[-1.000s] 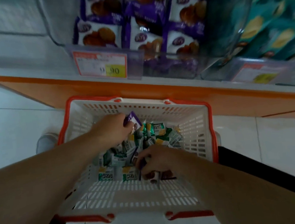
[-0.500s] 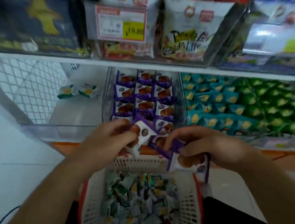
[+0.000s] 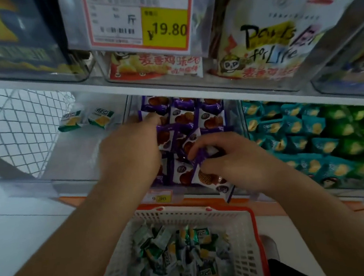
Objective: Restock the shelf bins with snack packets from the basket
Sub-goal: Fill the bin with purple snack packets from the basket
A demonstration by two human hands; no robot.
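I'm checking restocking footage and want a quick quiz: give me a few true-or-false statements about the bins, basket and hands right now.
1. The right hand holds a purple packet. True.
2. The left hand is down inside the basket. False: it reaches into the purple-packet bin.
3. The basket holds mostly green and white packets. True.
4. The yellow price tag reads 9.90. False: it reads 19.80.
5. The leftmost bin is full. False: only two green packets lie at its back.

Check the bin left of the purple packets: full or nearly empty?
Nearly empty: only two green packets lie at the back of the clear bin; the rest shows bare floor.
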